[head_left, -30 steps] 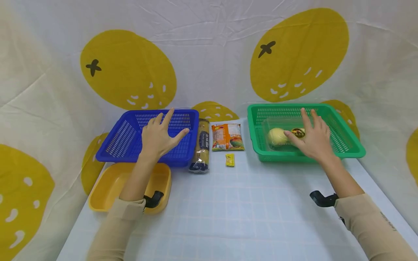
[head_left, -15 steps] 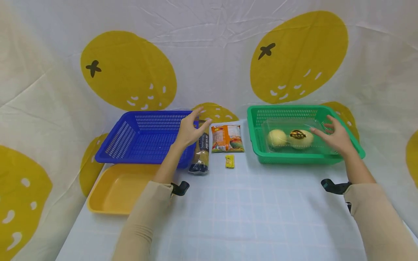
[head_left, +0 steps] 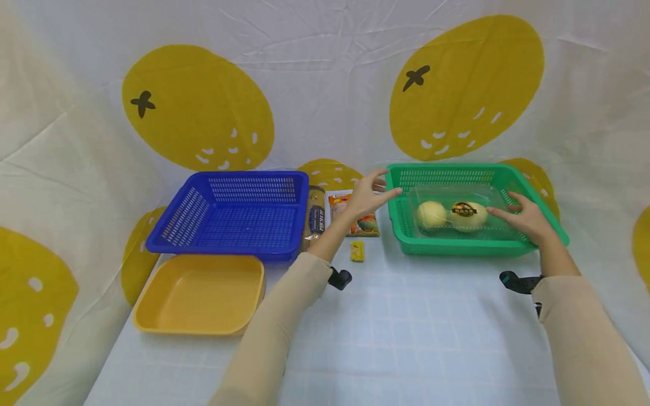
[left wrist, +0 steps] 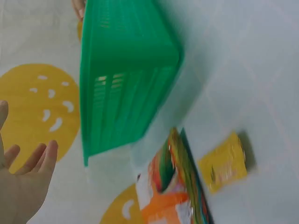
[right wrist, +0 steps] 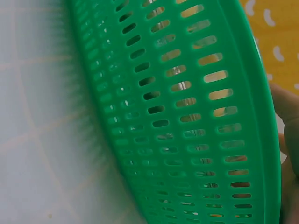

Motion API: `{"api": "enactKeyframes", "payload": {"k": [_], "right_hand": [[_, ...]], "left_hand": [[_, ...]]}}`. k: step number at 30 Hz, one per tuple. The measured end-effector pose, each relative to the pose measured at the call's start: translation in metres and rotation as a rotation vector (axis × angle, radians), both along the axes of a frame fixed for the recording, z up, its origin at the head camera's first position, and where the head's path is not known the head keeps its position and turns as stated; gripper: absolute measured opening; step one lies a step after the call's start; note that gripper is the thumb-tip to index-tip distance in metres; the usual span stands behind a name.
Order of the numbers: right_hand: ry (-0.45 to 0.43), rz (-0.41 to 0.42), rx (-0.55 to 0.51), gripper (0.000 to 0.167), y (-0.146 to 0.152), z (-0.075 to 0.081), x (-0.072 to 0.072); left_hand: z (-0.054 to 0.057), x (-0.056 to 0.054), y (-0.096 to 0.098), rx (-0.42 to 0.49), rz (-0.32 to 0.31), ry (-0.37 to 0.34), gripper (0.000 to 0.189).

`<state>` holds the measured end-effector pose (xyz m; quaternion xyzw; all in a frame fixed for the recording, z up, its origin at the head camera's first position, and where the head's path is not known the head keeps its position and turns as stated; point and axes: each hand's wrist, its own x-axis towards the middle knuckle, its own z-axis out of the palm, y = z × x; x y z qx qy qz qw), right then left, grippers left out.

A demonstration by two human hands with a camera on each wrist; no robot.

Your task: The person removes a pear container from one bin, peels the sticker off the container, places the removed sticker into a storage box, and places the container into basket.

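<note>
My left hand hovers near the left end of the green basket, over the orange snack packet and partly hiding it. Its fingers are loosely bent, with nothing in them; in the left wrist view the same hand is apart from the basket. Inside the basket lies a clear plastic box holding two round pale-yellow fruits, with a dark label on top. My right hand is at the box's right end, thumb toward the box, fingers spread; whether it touches is unclear.
A blue basket stands at the back left, with a yellow tub in front. Beside the blue basket lies a long package, partly covered by my left arm. A small yellow sachet lies mid-table.
My left hand has swung right from the blue basket, past the long package, to the green basket. My right hand has shifted from above the plastic box to its right end.
</note>
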<state>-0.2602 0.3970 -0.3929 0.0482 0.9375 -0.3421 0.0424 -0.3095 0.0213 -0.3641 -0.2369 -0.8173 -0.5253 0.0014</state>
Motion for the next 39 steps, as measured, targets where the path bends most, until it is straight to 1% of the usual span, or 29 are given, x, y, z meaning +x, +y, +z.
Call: {"api": "enactKeyframes", "payload": {"k": [2,3,6,9,10,12,16,18,19,22,24,27,29,31,34,39], "right_hand": [[-0.038,0.012,-0.012,0.097,0.002,0.0,-0.002],[-0.057,0.02,-0.02,0.097,0.003,0.001,-0.003],[-0.114,0.037,-0.083,0.098,0.005,0.0,-0.003],[-0.147,0.045,-0.148,0.097,0.009,-0.002,-0.004],[-0.157,0.044,-0.171,0.097,0.01,-0.004,-0.004],[-0.174,0.045,-0.212,0.095,0.012,-0.006,-0.004],[-0.192,0.048,-0.273,0.093,0.014,-0.008,-0.005],[-0.196,0.052,-0.3,0.092,0.014,-0.007,-0.005],[-0.198,0.053,-0.309,0.092,0.014,-0.006,-0.006],[-0.208,0.049,-0.342,0.093,0.013,-0.005,-0.007],[-0.216,0.044,-0.365,0.093,0.012,-0.005,-0.008],[-0.228,0.035,-0.389,0.094,0.012,-0.004,-0.007],[-0.23,0.035,-0.402,0.095,0.011,-0.005,-0.007],[-0.231,0.034,-0.403,0.095,0.012,-0.005,-0.006],[-0.222,0.026,-0.417,0.094,0.014,-0.006,-0.006],[-0.159,-0.007,-0.446,0.095,0.014,-0.006,-0.006]], "left_hand": [[-0.002,-0.002,0.013,0.015,0.009,-0.082,0.064],[-0.003,-0.003,0.018,0.029,0.012,-0.137,0.065],[-0.005,-0.005,0.033,0.118,0.021,-0.324,0.066],[-0.008,-0.009,0.048,0.216,0.005,-0.461,0.065],[-0.009,-0.01,0.053,0.226,0.0,-0.49,0.064],[-0.011,-0.011,0.063,0.184,-0.012,-0.517,0.064],[-0.013,-0.008,0.078,0.079,-0.073,-0.574,0.069],[-0.014,-0.005,0.084,0.073,-0.084,-0.616,0.072],[-0.015,-0.004,0.087,0.08,-0.076,-0.632,0.073],[-0.019,-0.001,0.094,0.104,-0.011,-0.653,0.077],[-0.02,0.002,0.097,0.109,0.038,-0.651,0.079],[-0.021,0.004,0.1,0.108,0.085,-0.649,0.083],[-0.021,0.005,0.102,0.102,0.101,-0.64,0.084],[-0.021,0.006,0.103,0.088,0.109,-0.613,0.083],[-0.021,0.007,0.104,0.065,0.118,-0.553,0.08],[-0.022,0.007,0.104,0.011,0.134,-0.438,0.076]]}}
